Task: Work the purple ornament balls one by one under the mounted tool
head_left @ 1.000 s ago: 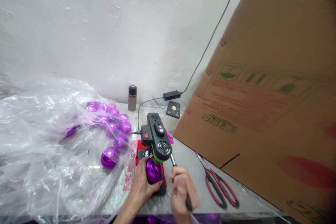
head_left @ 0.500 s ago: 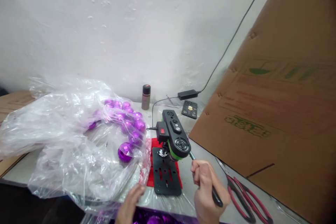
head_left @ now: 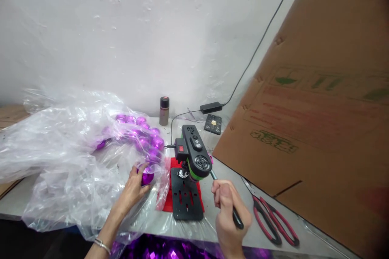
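My left hand point(head_left: 133, 188) reaches into the clear plastic bag point(head_left: 60, 158) and closes its fingers round a shiny purple faceted ball point(head_left: 147, 177). More purple balls point(head_left: 146, 139) lie in a curved row inside the bag. My right hand point(head_left: 228, 214) is closed on the black-tipped lever point(head_left: 235, 217) of a small black and green press machine point(head_left: 194, 156). The machine stands on a black slotted base plate point(head_left: 186, 200) over a red pad; nothing lies on the plate.
A large cardboard sheet point(head_left: 319, 121) leans at the right. Red-handled scissors point(head_left: 273, 220) lie beside my right hand. A small bottle point(head_left: 164, 110), a power adapter point(head_left: 210, 107) with its cable and a small black board point(head_left: 213, 124) sit by the white wall. More purple balls point(head_left: 158, 249) show below the table edge.
A second ago my left hand held a purple ball under the machine head. That ball is gone from the plate, and the hand has moved left into the bag onto another ball.
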{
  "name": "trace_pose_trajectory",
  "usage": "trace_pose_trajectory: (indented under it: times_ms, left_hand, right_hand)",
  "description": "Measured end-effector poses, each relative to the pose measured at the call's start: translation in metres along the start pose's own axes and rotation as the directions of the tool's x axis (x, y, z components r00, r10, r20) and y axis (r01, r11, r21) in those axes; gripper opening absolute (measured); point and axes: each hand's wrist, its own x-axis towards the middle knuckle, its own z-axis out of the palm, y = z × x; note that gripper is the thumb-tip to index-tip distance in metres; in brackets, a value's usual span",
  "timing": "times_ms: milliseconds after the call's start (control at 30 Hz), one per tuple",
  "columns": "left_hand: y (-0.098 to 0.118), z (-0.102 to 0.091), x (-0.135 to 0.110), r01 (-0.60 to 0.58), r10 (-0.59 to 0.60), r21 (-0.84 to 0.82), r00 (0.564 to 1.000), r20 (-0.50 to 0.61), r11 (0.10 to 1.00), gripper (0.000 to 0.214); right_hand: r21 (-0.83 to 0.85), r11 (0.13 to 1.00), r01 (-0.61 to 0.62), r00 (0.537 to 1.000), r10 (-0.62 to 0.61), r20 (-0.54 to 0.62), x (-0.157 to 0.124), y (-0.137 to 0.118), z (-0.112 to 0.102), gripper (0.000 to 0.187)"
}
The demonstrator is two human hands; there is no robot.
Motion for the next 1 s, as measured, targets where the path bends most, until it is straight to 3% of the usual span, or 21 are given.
trace_pose_trajectory:
  times_ms: [100,167,233,333,433,533,633,700,733,800,900,1000]
  left_hand:
    - [0.000,-0.012,-0.004,0.190,-0.209,-0.162,0.973,-0.103,0.968,0.087]
    - [0.004,-0.023,-0.009,0.298,-0.360,-0.364,0.926,-0.114,0.882,0.093]
    - [0.012,-0.032,-0.018,0.328,-0.442,-0.512,0.889,-0.117,0.794,0.091]
    - [0.030,-0.040,-0.033,0.279,-0.474,-0.675,0.872,-0.119,0.683,0.080]
    - [0.051,-0.042,-0.050,0.287,-0.496,-0.849,0.868,0.034,0.444,0.062]
    - [0.067,-0.034,-0.069,0.369,-0.452,-0.909,0.856,0.251,0.194,0.057]
    - [0.074,-0.007,-0.083,0.477,-0.332,-0.879,0.825,0.458,-0.026,0.058]
    - [0.073,0.017,-0.086,0.533,-0.271,-0.840,0.798,0.539,-0.103,0.059]
    - [0.072,0.030,-0.086,0.546,-0.270,-0.832,0.790,0.550,-0.095,0.060]
    - [0.068,0.055,-0.084,0.550,-0.323,-0.835,0.796,0.512,0.032,0.064]
    - [0.061,0.083,-0.075,0.492,-0.407,-0.778,0.850,0.333,0.391,0.071]
    - [0.053,0.095,-0.064,0.330,-0.336,-0.591,0.936,0.103,0.736,0.080]
  right_hand:
    - [0.015,1.000,-0.018,1.000,0.017,0.009,0.006,-0.005,0.002,0.047]
    - [0.016,0.999,-0.035,0.999,0.035,0.019,0.010,-0.008,0.003,0.048]
    - [0.018,0.999,-0.033,0.999,0.033,0.018,0.012,-0.009,0.004,0.048]
    - [0.031,0.999,-0.007,1.000,0.007,0.007,0.012,-0.008,0.004,0.047]
    - [0.027,1.000,-0.001,1.000,0.000,0.020,0.010,-0.006,0.002,0.044]
    - [0.007,1.000,-0.014,0.999,0.013,0.042,0.009,-0.006,0.001,0.042]
    - [0.004,0.999,-0.033,0.997,0.033,0.065,0.010,-0.007,-0.001,0.040]
    - [0.008,0.999,-0.034,0.996,0.033,0.085,0.011,-0.007,-0.002,0.038]
    - [0.010,1.000,-0.030,0.995,0.029,0.096,0.011,-0.007,-0.002,0.038]
    - [0.012,1.000,-0.020,0.993,0.019,0.115,0.012,-0.007,-0.003,0.037]
    - [0.010,1.000,-0.012,0.991,0.011,0.132,0.014,-0.008,-0.004,0.036]
    - [0.000,1.000,0.002,0.990,-0.002,0.141,0.017,-0.011,-0.004,0.036]
